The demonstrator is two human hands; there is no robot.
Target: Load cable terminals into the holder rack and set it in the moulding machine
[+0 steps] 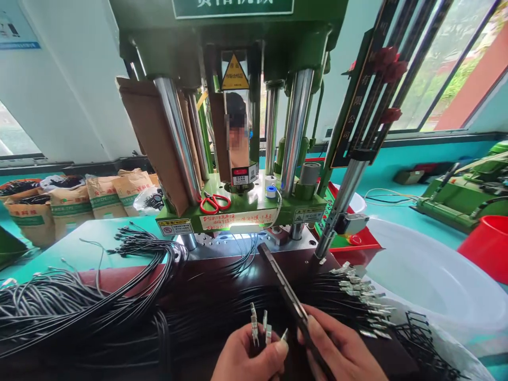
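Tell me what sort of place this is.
Most likely a factory workshop: a large green press stands ahead, long black cables lie in bundles before it, and brown sacks stand by the wall.

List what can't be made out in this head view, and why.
- Head view: what lies inside the left hand, beneath the silver connectors; its own fingers hide it.
- Head view: the lower end of the black bar; cut off by the bottom edge.
- Head view: the handwritten note's wording; too small and blurred.
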